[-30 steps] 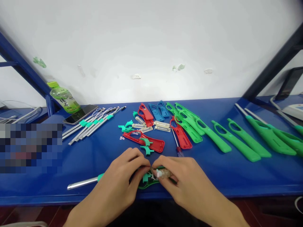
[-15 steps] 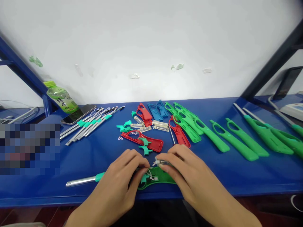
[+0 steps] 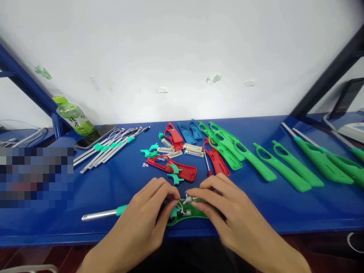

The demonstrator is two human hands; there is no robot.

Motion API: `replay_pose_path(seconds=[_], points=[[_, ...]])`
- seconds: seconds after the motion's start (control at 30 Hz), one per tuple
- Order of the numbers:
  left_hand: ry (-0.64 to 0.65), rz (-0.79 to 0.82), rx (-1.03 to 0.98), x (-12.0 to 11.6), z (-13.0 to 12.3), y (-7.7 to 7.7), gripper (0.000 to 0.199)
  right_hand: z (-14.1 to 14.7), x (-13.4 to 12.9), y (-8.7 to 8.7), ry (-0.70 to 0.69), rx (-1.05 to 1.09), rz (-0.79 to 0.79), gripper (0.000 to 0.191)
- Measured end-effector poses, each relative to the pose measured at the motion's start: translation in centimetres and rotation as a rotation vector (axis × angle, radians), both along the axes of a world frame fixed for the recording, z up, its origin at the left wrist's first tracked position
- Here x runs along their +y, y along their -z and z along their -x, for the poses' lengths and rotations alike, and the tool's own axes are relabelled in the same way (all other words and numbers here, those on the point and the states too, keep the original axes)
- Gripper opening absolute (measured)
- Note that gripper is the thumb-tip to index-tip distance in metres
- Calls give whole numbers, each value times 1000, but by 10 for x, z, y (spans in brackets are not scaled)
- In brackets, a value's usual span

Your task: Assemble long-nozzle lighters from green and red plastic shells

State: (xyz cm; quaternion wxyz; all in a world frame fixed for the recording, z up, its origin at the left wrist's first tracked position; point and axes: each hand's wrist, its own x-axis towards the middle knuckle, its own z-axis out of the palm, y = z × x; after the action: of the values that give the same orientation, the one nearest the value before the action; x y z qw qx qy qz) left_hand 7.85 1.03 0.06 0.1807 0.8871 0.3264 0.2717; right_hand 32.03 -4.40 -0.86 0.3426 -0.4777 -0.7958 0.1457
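Observation:
A green half casing of a stick lighter (image 3: 196, 213) lies at the table's front edge, open side up. My left hand (image 3: 149, 216) is closed over its left end, fingertips pinched beside thin white wires (image 3: 181, 207). From under that hand a metal lighter tube (image 3: 99, 215) with a teal collar (image 3: 121, 209) sticks out to the left. A teal trigger (image 3: 174, 213) shows in the casing, partly hidden. My right hand (image 3: 227, 206) pinches a small clear fuel tank (image 3: 196, 198) with a white valve end, just above the casing; its far end is hidden by the fingers.
Several metal tubes with wires (image 3: 109, 149) lie left, by a phone (image 3: 95, 136) and a bottle (image 3: 75, 116). Ahead are red casings (image 3: 186, 171), teal triggers (image 3: 175, 178), clear tanks (image 3: 193, 150), blue casings (image 3: 186, 133) and a screwdriver (image 3: 209, 173). Green casings (image 3: 284, 168) and lighters (image 3: 324, 163) lie right.
My right hand has shifted the fuel tank slightly, its valve end a little lower over the casing. The left hand keeps its pinch. The whole view has moved slightly.

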Motion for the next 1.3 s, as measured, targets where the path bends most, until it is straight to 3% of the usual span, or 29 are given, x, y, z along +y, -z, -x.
replay_pose_path(seconds=[0.77,1.3], points=[[37,-43,12,1,0,1,15,3,4,9,2,8,-171,22],[67,-108,26,1,-2,0,16,1,4,11,-31,-69,-217,35]])
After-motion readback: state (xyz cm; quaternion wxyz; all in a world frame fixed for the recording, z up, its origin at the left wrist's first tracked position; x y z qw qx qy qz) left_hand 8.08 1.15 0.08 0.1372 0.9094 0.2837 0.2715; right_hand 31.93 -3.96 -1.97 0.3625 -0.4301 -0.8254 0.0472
